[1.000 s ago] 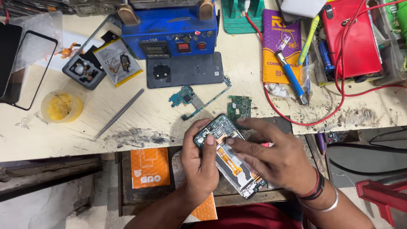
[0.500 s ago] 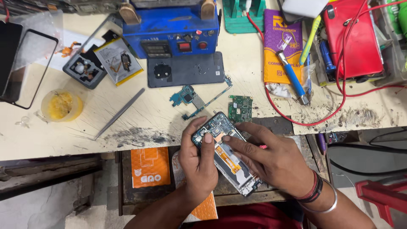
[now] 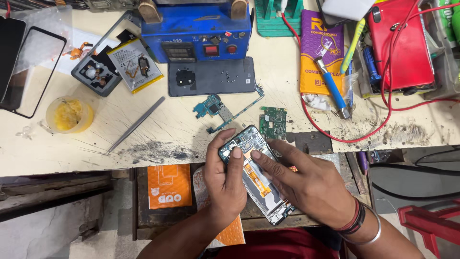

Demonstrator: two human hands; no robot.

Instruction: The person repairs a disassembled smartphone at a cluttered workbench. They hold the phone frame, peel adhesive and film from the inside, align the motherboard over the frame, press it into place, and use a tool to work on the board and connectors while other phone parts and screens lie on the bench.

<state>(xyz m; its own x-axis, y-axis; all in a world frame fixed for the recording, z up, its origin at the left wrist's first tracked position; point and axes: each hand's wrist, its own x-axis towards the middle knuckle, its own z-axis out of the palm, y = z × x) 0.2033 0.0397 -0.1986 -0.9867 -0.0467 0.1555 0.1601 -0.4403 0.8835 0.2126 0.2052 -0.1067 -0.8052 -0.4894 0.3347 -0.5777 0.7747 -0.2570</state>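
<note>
The pale, scratched surface (image 3: 167, 139) carries a blue machine (image 3: 196, 29) at its far edge, with a dark phone back cover (image 3: 211, 76) lying just in front. At the near edge, over the gap below, both hands hold an opened phone frame (image 3: 258, 177), tilted, internals exposed. The right hand (image 3: 306, 184) lies across it, fingers gripping its side. The left hand (image 3: 227, 177) clasps its upper end, thumb pressing inside. Two loose circuit boards (image 3: 273, 122) lie just beyond; metal tweezers (image 3: 136, 123) rest to the left.
</note>
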